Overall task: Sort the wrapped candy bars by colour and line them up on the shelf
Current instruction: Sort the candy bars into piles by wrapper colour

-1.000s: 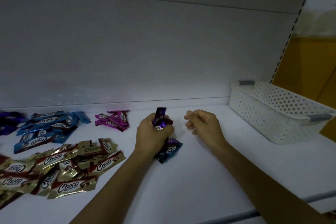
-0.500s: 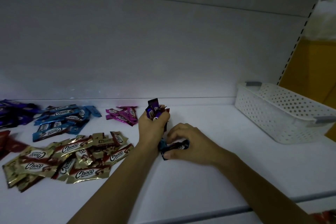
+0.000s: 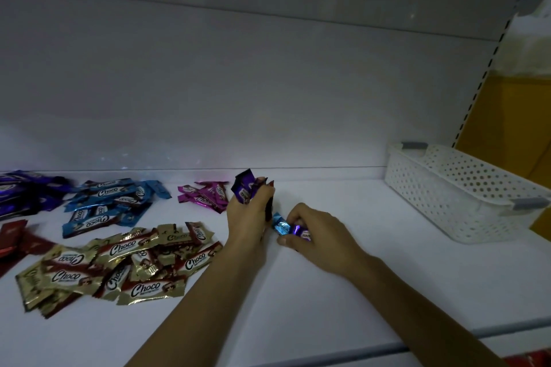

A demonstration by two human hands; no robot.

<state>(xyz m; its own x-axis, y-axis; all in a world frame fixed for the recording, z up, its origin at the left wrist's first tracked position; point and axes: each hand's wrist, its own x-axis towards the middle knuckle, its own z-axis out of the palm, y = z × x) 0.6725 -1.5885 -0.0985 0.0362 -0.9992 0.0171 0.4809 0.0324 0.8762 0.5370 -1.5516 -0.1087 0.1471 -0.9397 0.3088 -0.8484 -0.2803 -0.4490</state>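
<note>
On the white shelf (image 3: 328,301) lie colour piles of wrapped candy bars: dark purple (image 3: 21,191) far left, blue (image 3: 104,205), magenta (image 3: 205,195), gold (image 3: 119,262) and red (image 3: 15,241). My left hand (image 3: 249,217) grips a bunch of purple bars (image 3: 244,188) upright near the shelf's middle. Just right of it, my right hand (image 3: 310,232) pinches a purple bar (image 3: 301,232) low on the shelf, with a blue bar (image 3: 280,225) touching it between the two hands.
A white perforated basket (image 3: 453,188) with grey handles stands at the right end of the shelf. The shelf's back panel rises behind the piles. The front lip (image 3: 447,337) runs below my right forearm.
My right hand came down from a loose fist beside the left hand onto the bars on the shelf and now pinches a purple one. The view has shifted a little to the left.
</note>
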